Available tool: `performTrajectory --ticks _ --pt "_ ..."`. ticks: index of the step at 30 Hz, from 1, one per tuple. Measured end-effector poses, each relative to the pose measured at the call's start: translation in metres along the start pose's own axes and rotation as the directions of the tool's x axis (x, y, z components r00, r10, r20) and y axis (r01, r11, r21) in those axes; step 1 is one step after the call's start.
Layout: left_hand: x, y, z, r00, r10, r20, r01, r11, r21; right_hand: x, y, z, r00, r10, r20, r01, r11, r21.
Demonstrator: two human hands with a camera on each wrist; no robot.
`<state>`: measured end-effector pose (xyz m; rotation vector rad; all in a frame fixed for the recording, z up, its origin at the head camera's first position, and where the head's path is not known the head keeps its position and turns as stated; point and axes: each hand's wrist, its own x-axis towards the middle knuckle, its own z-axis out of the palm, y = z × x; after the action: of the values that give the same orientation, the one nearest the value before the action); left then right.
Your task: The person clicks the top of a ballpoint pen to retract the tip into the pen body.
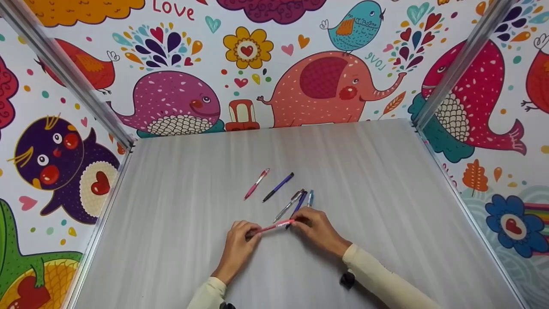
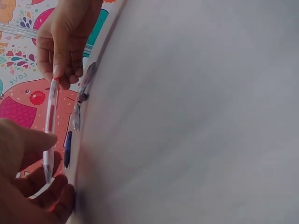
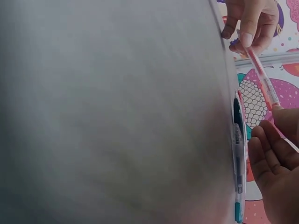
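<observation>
A clear-barrelled pen with red ink and a red end (image 1: 276,225) is stretched between both hands above the table. My left hand (image 1: 239,244) pinches its tip end, seen at the lower left of the left wrist view. With thumb and finger my right hand (image 1: 319,229) pinches the red end; its other fingers spread loosely in the right wrist view. Just beyond the right hand lie a grey clear pen (image 1: 288,206), a dark blue pen (image 1: 300,203) and a light blue pen (image 1: 310,197), the last two partly hidden by that hand.
Farther off on the grey table (image 1: 180,206) lie a pink pen (image 1: 256,184) and a purple pen with a black grip (image 1: 278,187), side by side and slanted. Printed cartoon walls (image 1: 246,94) and metal rails (image 1: 463,64) border the table.
</observation>
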<state>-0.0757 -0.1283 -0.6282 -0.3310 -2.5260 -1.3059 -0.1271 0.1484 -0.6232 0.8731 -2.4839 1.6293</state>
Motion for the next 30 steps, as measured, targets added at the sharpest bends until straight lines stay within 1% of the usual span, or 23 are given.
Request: performTrajectory --ticks 2,5,11,18,21,24,27,30 --pt "-0.001 -0.001 -0.001 1.0 -0.011 0.011 0.011 1.0 0.011 0.0 0.0 0.001 1.0 -0.022 0.009 0.022 0.999 -0.029" --pt "-0.003 -0.002 -0.003 1.0 0.001 0.01 -0.001 0.999 0.04 0.0 0.0 0.002 0.999 -0.039 0.024 0.041 0.996 -0.075" --pt "-0.005 -0.005 -0.006 0.999 0.05 -0.011 -0.048 0.995 0.091 0.001 -0.003 0.005 0.998 -0.013 0.059 0.023 0.984 -0.175" --pt "-0.005 -0.016 -0.009 0.998 0.057 0.017 -0.058 0.996 0.066 0.0 -0.003 0.007 0.996 -0.043 0.079 0.061 0.968 -0.242" --pt "-0.006 -0.021 -0.01 0.998 0.061 0.024 -0.062 0.997 0.048 -0.001 -0.002 0.008 0.995 -0.047 0.092 0.072 0.953 -0.293" --pt "-0.006 -0.027 -0.01 0.997 0.079 0.022 -0.079 0.997 0.021 -0.001 -0.001 0.01 0.993 -0.069 0.093 0.096 0.938 -0.334" --pt "-0.005 -0.031 -0.01 0.995 0.1 0.02 -0.1 0.995 0.001 -0.002 0.001 0.011 0.993 -0.081 0.09 0.107 0.931 -0.349" --pt "-0.005 -0.033 -0.011 0.994 0.105 0.021 -0.105 0.994 -0.018 -0.002 0.003 0.012 0.993 -0.073 0.094 0.101 0.933 -0.345"
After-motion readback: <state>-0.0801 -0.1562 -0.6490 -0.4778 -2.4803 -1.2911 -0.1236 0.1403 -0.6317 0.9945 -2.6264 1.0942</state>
